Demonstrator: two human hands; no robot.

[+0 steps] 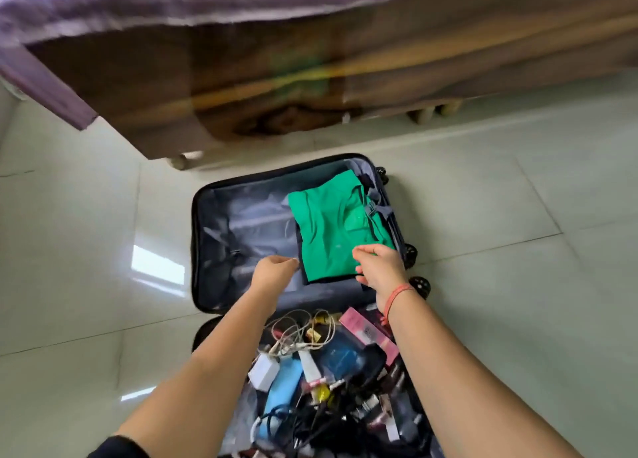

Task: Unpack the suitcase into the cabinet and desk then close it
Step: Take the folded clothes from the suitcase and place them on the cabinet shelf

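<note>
Your right hand (379, 267) pinches the near edge of the soft, light folded green cloth garment (331, 230), while your left hand (272, 272) curls at its near-left corner, hold unclear, so scoop from beneath.

1 suitcase (195, 236), 1 grn shirt (328, 223), 2 hands (274, 273) (379, 266), 1 pink box (366, 334).

Motion blur smears the bed (241, 78), cropped at the top edge. The suitcase (221, 223) runs off the bottom edge. The left hand (272, 273) hides its own fingertips.
</note>
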